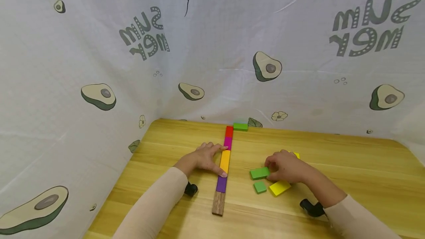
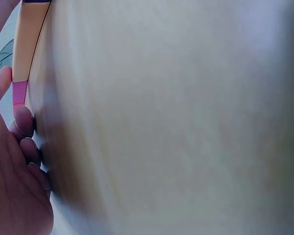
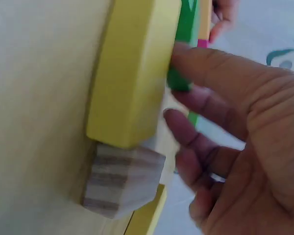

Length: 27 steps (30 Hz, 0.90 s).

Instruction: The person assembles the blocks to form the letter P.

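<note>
A straight row of blocks runs away from me: brown wood-grain (image 1: 218, 203), purple (image 1: 221, 184), orange (image 1: 225, 160), magenta (image 1: 227, 143) and red (image 1: 229, 131). My left hand (image 1: 206, 158) spans the orange block, thumb at its near end and index finger by the magenta joint, both fairly straight. To the right, my right hand (image 1: 288, 167) pinches the right end of a green block (image 1: 260, 173) between thumb and fingers. Close below it are a small green block (image 1: 260, 187) and a yellow block (image 1: 280, 187). A striped wooden block (image 3: 118, 181) appears beside that hand, hidden in the head view.
Another green block (image 1: 240, 127) lies at the back beside the red one. A second yellow block (image 1: 295, 155) shows partly behind my right hand. Printed cloth (image 1: 225, 95) hangs along the back and left edges of the wooden table (image 1: 352, 180).
</note>
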Available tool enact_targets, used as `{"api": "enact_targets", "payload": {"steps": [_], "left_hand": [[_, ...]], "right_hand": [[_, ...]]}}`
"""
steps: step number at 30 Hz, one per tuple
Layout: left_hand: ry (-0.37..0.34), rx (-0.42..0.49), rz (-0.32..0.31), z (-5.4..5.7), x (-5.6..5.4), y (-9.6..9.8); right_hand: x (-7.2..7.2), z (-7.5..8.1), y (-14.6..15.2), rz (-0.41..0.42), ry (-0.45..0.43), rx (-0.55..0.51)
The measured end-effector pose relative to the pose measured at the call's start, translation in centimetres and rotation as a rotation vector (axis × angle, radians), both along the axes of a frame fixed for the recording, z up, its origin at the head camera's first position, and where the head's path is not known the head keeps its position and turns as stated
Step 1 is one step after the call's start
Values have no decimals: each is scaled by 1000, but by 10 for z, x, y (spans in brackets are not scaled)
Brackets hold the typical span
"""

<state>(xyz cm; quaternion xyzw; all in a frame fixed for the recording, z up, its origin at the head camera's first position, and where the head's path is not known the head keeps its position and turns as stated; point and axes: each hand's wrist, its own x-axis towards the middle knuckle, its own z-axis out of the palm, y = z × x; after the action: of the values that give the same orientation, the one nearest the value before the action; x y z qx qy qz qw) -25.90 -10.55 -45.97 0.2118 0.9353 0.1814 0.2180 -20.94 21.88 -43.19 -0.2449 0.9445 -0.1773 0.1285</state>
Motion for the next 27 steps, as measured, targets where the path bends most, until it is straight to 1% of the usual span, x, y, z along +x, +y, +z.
{"api": "enact_targets", "payload": {"steps": [2, 4, 8, 11, 12, 14, 19, 23, 27], "left_hand": [[-3, 2, -1, 0, 0, -1], [-3, 2, -1, -1, 0, -1], [-5, 0, -1, 0, -1, -2], [-5, 2, -4, 0, -1, -2], [-3, 2, -7, 0, -1, -1], [-1, 3, -11, -1, -1, 0], [9, 0, -18, -4, -2, 1], [15, -4, -16, -4, -2, 1], [11, -12, -9, -1, -3, -1]], "right_hand": [[-9, 1, 0, -21, -16, -40], [-22, 2, 0, -69, -24, -82], [-55, 0, 1, -200, -11, -173], [-79, -3, 3, -291, -14, -206], [-86, -4, 4, -312, -10, -203], [-96, -9, 6, -349, -37, -203], [-111, -21, 10, -410, -101, -202], [-118, -27, 9, -454, -107, -191], [-122, -28, 5, -474, -100, -176]]}}
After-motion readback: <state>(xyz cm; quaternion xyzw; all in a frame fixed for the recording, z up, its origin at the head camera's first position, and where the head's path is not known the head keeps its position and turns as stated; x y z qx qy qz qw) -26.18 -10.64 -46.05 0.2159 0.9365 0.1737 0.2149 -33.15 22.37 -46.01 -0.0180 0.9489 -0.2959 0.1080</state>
